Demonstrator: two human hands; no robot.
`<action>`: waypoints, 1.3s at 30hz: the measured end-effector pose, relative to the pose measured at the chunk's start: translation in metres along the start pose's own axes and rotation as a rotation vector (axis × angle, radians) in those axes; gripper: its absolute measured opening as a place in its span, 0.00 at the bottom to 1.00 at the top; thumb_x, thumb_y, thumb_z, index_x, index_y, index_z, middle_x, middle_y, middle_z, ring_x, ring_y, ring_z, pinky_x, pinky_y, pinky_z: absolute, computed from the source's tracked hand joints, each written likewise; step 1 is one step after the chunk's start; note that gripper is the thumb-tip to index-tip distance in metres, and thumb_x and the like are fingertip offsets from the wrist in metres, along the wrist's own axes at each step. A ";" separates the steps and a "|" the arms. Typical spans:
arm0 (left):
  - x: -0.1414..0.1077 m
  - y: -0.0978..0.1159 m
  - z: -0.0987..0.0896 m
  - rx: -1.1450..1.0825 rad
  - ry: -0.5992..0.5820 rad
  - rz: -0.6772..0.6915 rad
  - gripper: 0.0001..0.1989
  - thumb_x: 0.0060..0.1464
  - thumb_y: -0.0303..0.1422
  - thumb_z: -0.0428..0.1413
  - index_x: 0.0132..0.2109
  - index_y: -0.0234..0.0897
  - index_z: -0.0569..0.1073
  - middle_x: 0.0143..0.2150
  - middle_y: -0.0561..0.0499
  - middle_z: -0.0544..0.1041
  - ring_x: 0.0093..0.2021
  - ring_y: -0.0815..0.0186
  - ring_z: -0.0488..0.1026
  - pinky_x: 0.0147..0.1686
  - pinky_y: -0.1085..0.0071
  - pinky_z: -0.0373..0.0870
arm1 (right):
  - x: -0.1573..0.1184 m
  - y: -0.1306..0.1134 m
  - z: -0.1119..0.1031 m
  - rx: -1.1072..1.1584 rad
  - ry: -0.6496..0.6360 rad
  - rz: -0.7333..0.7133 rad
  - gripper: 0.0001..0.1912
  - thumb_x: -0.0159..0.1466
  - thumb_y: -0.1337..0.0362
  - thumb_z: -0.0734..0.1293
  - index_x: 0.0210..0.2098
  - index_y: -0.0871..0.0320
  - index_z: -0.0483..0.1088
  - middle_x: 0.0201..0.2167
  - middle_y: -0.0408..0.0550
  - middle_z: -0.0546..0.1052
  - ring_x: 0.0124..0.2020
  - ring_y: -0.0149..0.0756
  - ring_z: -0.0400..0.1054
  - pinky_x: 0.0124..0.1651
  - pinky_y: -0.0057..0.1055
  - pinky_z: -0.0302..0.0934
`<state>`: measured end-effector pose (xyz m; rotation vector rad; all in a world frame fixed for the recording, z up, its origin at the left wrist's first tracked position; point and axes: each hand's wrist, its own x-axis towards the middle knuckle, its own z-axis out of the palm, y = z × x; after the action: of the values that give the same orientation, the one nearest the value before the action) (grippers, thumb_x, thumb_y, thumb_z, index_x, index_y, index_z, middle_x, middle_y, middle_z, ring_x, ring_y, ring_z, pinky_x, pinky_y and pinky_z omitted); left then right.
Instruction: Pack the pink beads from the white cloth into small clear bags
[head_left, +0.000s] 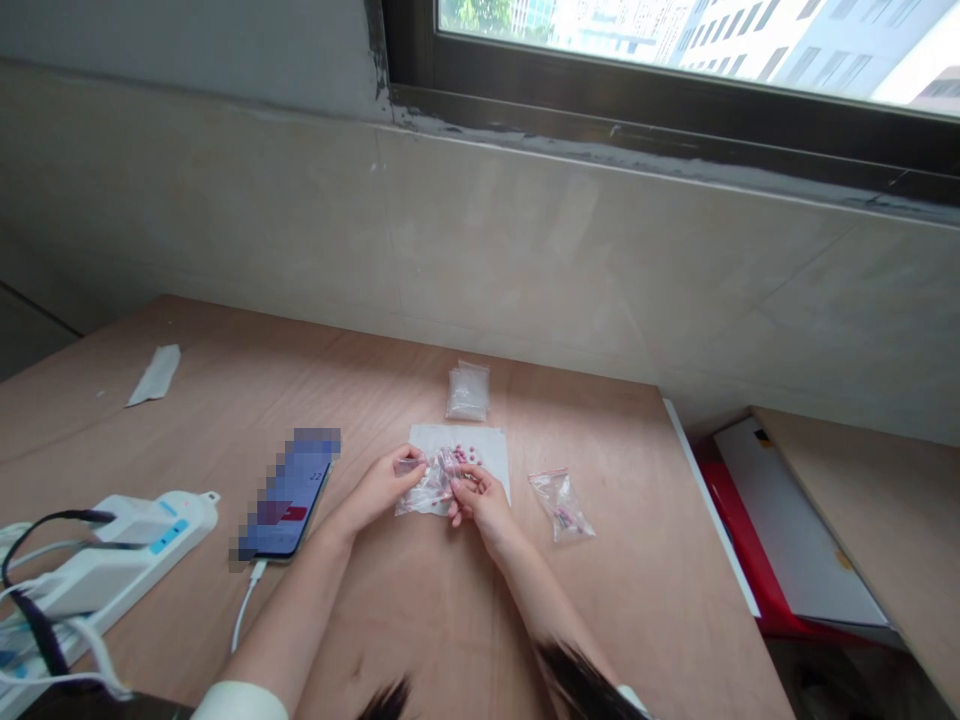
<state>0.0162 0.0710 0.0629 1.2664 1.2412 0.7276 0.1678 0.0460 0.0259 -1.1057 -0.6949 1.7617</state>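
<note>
The person works at a wooden table, well back toward the far edge that runs along the wall. A clear plastic bag is between the two hands, over the near part of a white sheet. The left hand pinches one side of the bag between thumb and fingers; the right hand has its fingers curled in on the other side, gripping the film. Whether the right fingers also hold a bead cannot be told.

Small pinkish beads lie loose on the sheet, just behind the right fingers. One bag with beads in it rests apart from the sheet, toward the table's right edge, so at least one portion looks bagged. The beads on the sheet are not yet in any bag, and how many sit inside the held one (crinkled film and glare hide it) is unclear. A small stack of clear bags lies near the far edge, seemingly unused. Toward the table's left side lies a phone, and a paper strip rests near the far left corner.
</note>
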 end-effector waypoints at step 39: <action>-0.032 0.032 -0.004 0.105 -0.003 0.164 0.11 0.45 0.39 0.50 0.26 0.35 0.67 0.24 0.55 0.67 0.27 0.69 0.64 0.28 0.75 0.60 | -0.024 -0.040 0.010 -0.377 0.112 -0.315 0.06 0.48 0.63 0.64 0.19 0.60 0.63 0.18 0.40 0.65 0.23 0.28 0.57 0.29 0.26 0.51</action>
<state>0.0118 0.0497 0.1028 1.4682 1.1956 0.7850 0.1788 0.0415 0.0723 -1.2533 -1.0973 1.3227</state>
